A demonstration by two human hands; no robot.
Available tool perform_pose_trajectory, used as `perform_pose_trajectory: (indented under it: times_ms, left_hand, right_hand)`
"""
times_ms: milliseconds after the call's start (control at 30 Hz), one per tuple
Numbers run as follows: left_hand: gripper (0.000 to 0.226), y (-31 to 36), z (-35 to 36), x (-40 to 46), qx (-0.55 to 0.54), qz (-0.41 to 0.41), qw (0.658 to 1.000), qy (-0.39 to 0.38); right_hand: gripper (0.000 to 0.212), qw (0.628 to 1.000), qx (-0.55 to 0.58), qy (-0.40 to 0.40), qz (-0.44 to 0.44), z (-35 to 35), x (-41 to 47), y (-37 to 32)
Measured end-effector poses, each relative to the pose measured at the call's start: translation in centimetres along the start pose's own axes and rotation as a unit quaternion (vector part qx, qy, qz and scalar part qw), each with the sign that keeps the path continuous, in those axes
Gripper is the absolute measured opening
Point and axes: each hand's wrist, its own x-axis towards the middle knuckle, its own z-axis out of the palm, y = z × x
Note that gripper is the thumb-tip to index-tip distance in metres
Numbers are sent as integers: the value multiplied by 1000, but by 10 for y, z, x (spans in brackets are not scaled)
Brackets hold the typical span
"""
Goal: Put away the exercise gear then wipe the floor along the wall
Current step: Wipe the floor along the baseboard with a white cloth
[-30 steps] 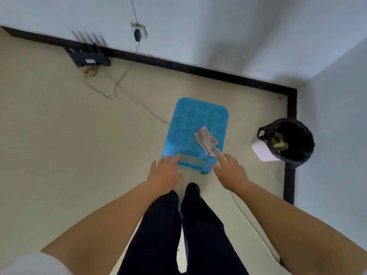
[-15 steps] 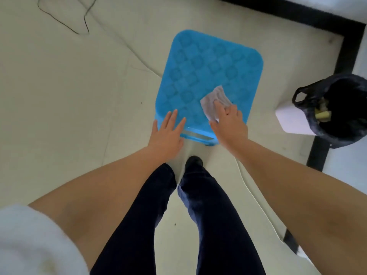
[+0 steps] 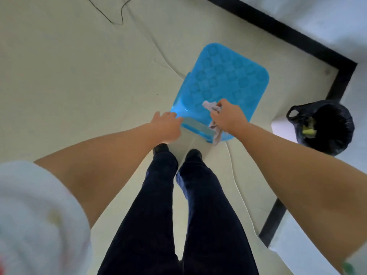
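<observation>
The cloth [image 3: 215, 124] is pinched in the right hand [image 3: 228, 118] at the near edge of the stool [image 3: 228, 80]; the left hand [image 3: 167, 126] is spread flat at the stool's near-left corner. The wiping step appears begun; next, the cloth is probably to be carried to the floor [image 3: 79, 76] along the skirting [image 3: 297, 40].

A black bin bag [image 3: 325, 126] lines a bin in the corner by the wall, its mouth open, with something yellow-green [image 3: 308, 132] lying inside. A white object [image 3: 281, 127] sits just beside it on the left; I cannot tell what it is. A black skirting strip [image 3: 297, 39] runs along the foot of the white wall [image 3: 317, 14]. A thin dark cable [image 3: 111, 15] loops across the far side, and a pale cord [image 3: 236, 181] trails nearer.
</observation>
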Motion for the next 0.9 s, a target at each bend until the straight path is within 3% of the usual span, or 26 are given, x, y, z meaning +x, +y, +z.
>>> perform_pose_trajectory:
  times_ms: [233, 400, 600, 900]
  left_hand:
    - [47, -33, 9, -132, -102, -135, 985, 44]
    - [47, -19, 54, -210, -226, -243, 939, 90]
    - [50, 22, 126, -287, -334, -350, 865, 132]
    - [55, 55, 241, -392, -421, -502, 736, 173]
  right_hand:
    - [34, 993, -21, -24, -114, 1, -91, -65]
    - [35, 961, -149, -79, -220, 22, -137, -87]
    - [35, 892, -264, -116, -347, 55, -178, -111]
    - [39, 748, -400, -162, -505, 163, -276, -171]
